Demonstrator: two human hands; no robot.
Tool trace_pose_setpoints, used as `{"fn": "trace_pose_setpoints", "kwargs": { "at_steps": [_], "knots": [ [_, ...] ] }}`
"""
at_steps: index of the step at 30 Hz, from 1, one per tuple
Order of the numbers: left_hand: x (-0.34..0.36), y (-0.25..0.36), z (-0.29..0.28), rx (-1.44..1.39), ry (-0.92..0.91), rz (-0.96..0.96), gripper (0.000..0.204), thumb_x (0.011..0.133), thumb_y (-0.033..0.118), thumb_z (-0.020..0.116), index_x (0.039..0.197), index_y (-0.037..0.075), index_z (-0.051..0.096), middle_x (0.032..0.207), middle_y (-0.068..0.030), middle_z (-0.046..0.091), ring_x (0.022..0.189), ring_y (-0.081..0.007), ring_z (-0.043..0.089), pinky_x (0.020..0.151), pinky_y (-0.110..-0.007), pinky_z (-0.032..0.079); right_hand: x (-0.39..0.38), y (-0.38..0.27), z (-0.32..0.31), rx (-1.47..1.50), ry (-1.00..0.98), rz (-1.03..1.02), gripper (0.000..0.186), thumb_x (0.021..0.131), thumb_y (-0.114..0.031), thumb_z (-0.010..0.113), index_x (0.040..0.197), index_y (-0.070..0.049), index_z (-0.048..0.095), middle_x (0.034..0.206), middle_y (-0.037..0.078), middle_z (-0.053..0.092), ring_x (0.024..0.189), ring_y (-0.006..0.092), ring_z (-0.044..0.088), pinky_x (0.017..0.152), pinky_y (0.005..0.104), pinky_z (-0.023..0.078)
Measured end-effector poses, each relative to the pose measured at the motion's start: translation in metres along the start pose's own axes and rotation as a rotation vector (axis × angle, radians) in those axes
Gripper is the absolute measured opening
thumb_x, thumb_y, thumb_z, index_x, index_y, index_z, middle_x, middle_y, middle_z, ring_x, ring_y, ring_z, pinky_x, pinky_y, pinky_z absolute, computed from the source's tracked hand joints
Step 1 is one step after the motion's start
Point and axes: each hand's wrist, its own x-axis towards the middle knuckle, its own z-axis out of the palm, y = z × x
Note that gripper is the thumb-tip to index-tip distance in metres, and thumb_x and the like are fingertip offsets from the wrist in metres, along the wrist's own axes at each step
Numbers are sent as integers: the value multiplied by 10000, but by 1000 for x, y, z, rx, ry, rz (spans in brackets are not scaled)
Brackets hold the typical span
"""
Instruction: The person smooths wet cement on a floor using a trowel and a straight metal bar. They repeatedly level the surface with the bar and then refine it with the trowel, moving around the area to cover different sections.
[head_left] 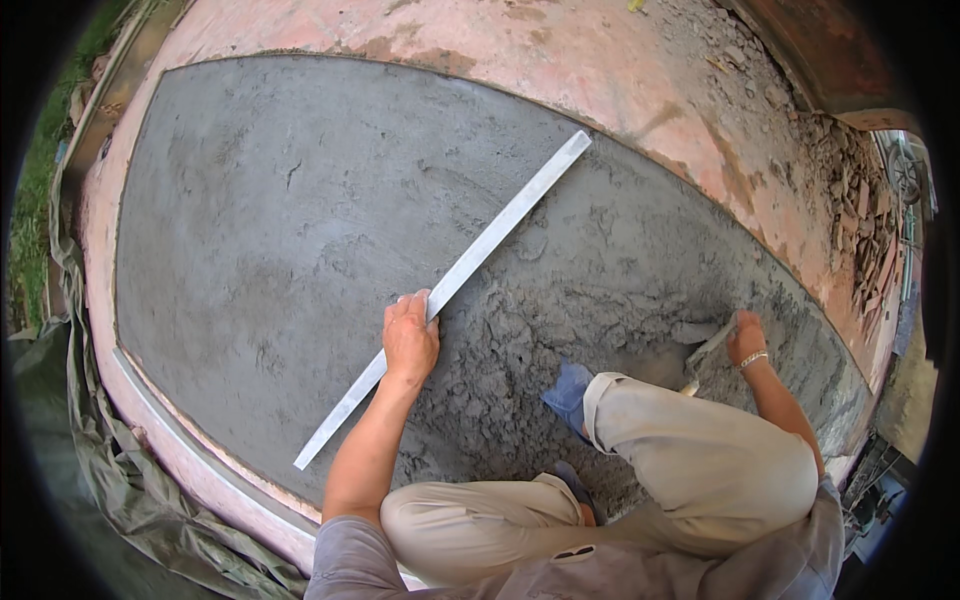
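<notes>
My left hand [411,335] is closed around a long, light metal straightedge [510,218], near its middle. The bar lies aslant over wet grey mortar [250,210], its far end close to the patch's upper right edge. Left of the bar the mortar is fairly smooth, with small cracks and pits. To the right it is rough and lumpy [520,340]. My right hand [745,338], with a bracelet at the wrist, is closed on a trowel whose grey blade [711,345] rests at the loose mortar. Its handle is hidden in my fingers.
Pinkish old floor [560,60] borders the patch. Broken rubble and tile pieces [860,220] lie along the right side. A crumpled dark tarp [150,490] runs down the left edge. My knees and a blue-covered foot [568,398] are on the near, rough side.
</notes>
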Motion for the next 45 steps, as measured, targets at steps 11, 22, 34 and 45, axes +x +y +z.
{"fn": "trace_pose_setpoints", "kwargs": {
  "at_steps": [11,22,34,45],
  "knots": [
    [-35,23,13,-109,-73,44,484,753,-10,696,1228,-7,602,1100,-186,635,1025,-398,579,917,-446,472,-4,-17,0,118,-9,-73,412,773,21,642,1161,-31,515,1158,255,515,1082,460,574,904,499,516],
    [-41,2,-37,-62,111,70,457,767,-8,710,1212,-2,606,1082,-211,616,1014,-418,577,904,-472,474,-28,-19,-17,120,-44,0,451,829,-77,654,1260,-53,525,1272,251,514,1142,449,567,961,499,505],
    [-42,-104,-54,135,52,-191,508,834,6,704,1316,-60,557,1208,-226,610,1120,-404,589,988,-448,450,-92,-2,21,275,-129,186,365,901,-205,633,1228,-77,534,1233,212,539,1104,418,615,926,488,529],
    [-10,-109,-62,109,-5,-173,566,878,72,700,1396,-37,499,1339,-259,548,1257,-420,513,1084,-455,394,-118,-61,54,569,-374,481,616,884,-437,638,1227,58,510,1122,309,665,1103,453,638,956,480,513]
  ]
}}
